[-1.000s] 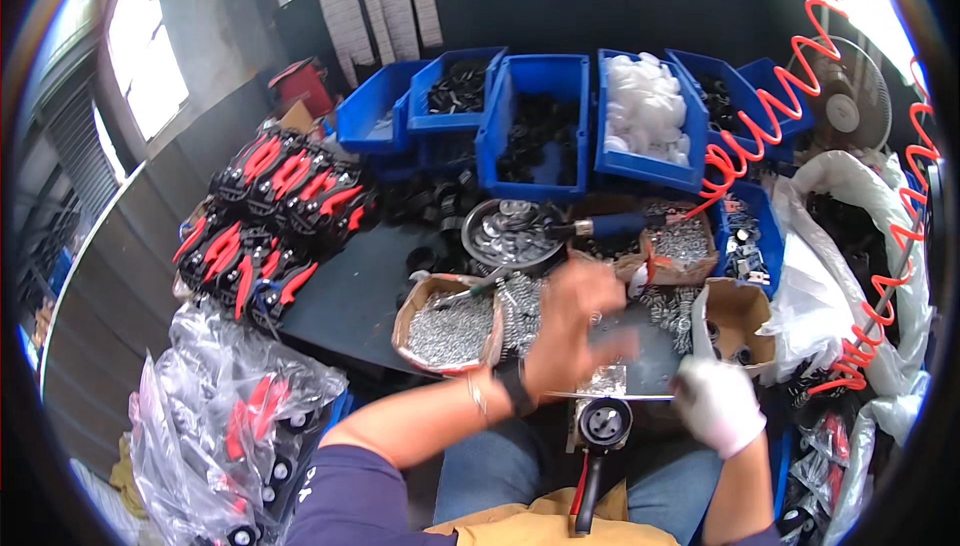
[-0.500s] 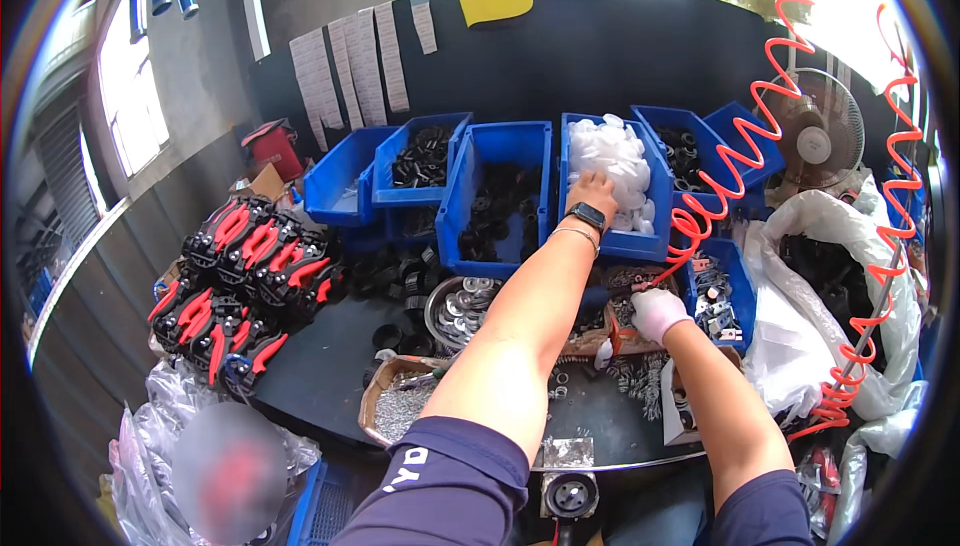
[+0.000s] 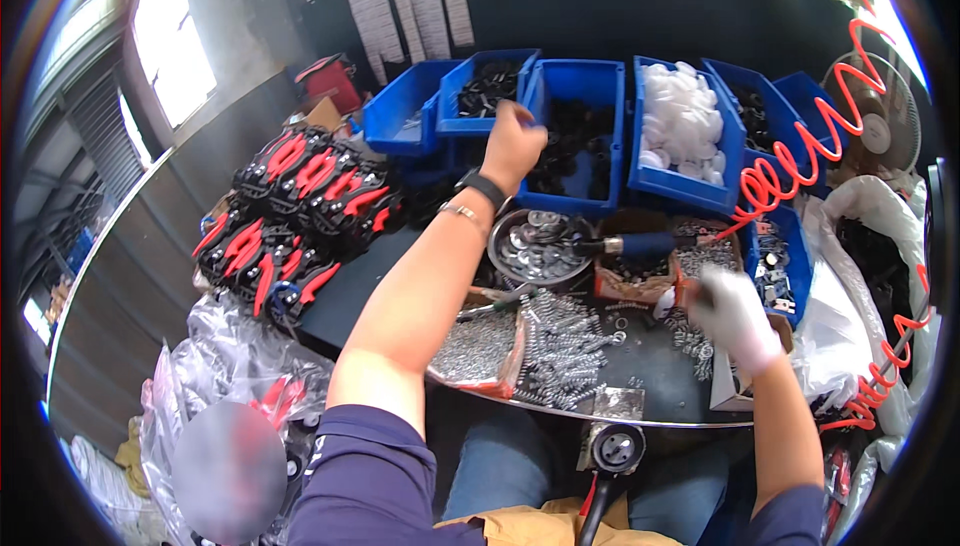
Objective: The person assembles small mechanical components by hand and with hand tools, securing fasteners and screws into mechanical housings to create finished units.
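My left hand (image 3: 514,151), wearing a dark watch, is at the near edge of a blue bin (image 3: 470,126) of black plastic parts (image 3: 488,88). Its fingers are curled, and what they hold, if anything, is hidden. My right hand (image 3: 738,324), in a whitish glove, hovers over small metal parts on the right side of the table; motion smears its fingers. Between the hands lies an air screwdriver (image 3: 645,244) with a dark blue grip, joined to a red coiled hose (image 3: 765,186). At the table's front edge sits a round black part (image 3: 616,448) with a red-and-black handle below.
A metal bowl of silvery discs (image 3: 540,246), a box of small metal pieces (image 3: 475,348) and loose springs (image 3: 565,346) cover the table's middle. Another blue bin holds white plastic parts (image 3: 680,121). Red-and-black hand tools (image 3: 300,181) are piled at left; a fan (image 3: 875,126) stands far right.
My left hand has moved left from the white parts' bin to the bin of black parts. My right hand has drawn back from beside the screwdriver. The view has shifted.
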Action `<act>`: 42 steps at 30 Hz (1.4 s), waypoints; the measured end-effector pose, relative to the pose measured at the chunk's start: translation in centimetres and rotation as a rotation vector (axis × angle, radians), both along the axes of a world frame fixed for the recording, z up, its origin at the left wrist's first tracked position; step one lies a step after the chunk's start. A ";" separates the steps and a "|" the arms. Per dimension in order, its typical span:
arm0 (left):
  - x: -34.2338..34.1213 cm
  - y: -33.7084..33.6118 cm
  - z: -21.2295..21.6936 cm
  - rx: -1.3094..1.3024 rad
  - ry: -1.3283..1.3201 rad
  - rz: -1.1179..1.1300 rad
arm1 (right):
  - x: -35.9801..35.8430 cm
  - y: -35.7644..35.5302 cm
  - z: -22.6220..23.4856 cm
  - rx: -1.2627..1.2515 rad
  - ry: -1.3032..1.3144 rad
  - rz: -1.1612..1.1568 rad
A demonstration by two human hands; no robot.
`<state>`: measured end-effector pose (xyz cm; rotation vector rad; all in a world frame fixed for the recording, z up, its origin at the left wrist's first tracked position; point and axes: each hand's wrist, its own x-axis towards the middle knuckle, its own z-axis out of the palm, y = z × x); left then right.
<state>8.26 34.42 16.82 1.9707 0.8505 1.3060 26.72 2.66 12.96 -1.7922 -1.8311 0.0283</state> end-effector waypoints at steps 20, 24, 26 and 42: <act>-2.6 -4.9 -11.0 0.432 0.875 -0.005 | -10.7 -10.0 -3.5 0.019 -0.108 0.362; -3.0 -6.2 -9.4 0.220 0.600 0.051 | -10.9 -10.1 -2.8 -0.053 -0.202 0.322; -3.2 -6.9 -8.7 0.172 0.324 0.064 | -10.9 -10.3 -3.6 -0.086 -0.233 0.194; -13.2 -29.5 -12.6 -0.686 -0.292 -0.463 | -10.0 -10.9 -6.5 0.210 0.151 0.098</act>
